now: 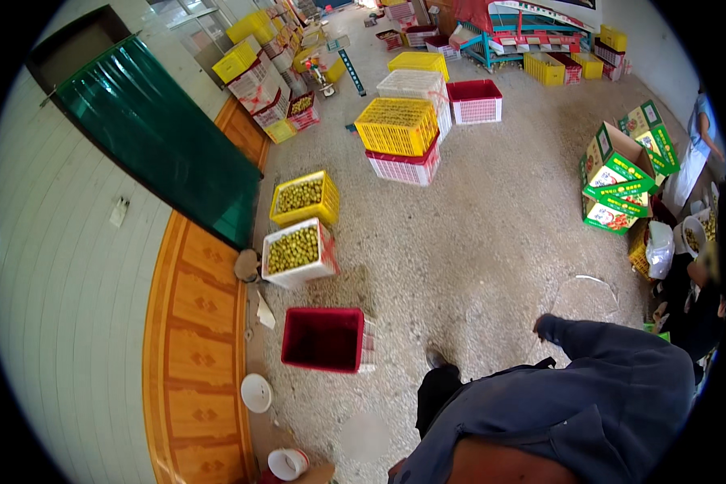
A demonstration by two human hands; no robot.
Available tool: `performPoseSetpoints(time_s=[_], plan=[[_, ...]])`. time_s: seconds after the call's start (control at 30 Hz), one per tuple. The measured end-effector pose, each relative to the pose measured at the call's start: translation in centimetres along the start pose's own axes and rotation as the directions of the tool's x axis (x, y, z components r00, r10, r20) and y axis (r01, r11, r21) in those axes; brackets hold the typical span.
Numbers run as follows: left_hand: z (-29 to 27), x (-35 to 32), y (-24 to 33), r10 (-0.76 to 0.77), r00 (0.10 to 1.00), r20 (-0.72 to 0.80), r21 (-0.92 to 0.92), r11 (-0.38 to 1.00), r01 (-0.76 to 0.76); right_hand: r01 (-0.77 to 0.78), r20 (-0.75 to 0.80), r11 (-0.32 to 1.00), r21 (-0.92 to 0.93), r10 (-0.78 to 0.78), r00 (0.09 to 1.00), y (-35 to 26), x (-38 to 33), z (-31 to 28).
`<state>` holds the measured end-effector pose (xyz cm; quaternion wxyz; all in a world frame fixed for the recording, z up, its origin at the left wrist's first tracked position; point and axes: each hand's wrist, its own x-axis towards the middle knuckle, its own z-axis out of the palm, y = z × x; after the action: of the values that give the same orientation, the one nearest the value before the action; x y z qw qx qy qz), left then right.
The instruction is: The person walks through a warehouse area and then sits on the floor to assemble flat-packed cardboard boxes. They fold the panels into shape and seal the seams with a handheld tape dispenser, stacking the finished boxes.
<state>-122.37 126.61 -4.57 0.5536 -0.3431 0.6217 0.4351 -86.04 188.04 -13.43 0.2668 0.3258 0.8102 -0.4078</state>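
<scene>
My right hand [538,324] shows only as a small bit at the end of a dark blue sleeve. Its fingers are too small and too hidden to read. A thin white loop, like a strap [595,278], lies on the floor just beyond that hand; I cannot tell whether they touch. Low in the view, a sliver of my left hand [394,469] peeks out beside the dark sweatshirt, its fingers hidden. To the left of my shoe stands a dark red-lined crate [323,340] with no contents visible. Beyond it are a white crate [298,278] and a yellow crate [328,211], both holding green round fruit.
Stacked yellow and white crates [397,127] stand mid-floor ahead. Green-and-white cartons [617,173] are piled at the right, near people and buckets. White buckets [256,393] sit along the wood-panelled left wall. A blue-framed machine [486,50] stands far back.
</scene>
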Motion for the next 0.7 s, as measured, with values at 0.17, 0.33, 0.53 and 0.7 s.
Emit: performPoseSetpoints(time_s=[0.17,0.33,0.53,0.7], plan=[[6.0,2.7,26.2,0.134,0.989,0.055,0.021,0.991,-0.135,-0.026,-0.021,0.986,-0.166,0.022,1.0,-4.7,3.2,-4.8],[14.9,3.1,50.7,0.406,0.912,0.061,0.285,0.869,-0.405,0.176,-0.009,0.878,-0.446,-0.201,0.98,-9.1,11.3,-14.9],[31.0,5.4,71.4,0.252,0.958,0.141,0.571,0.769,-0.286,0.061,-0.437,0.93,-0.363,-0.227,0.87,-12.3,26.9,-29.5],[47.1,7.2,84.8,0.178,0.964,0.198,0.778,0.57,-0.265,0.007,-0.564,0.9,-0.436,-0.279,0.777,-19.1,42.8,-44.7]])
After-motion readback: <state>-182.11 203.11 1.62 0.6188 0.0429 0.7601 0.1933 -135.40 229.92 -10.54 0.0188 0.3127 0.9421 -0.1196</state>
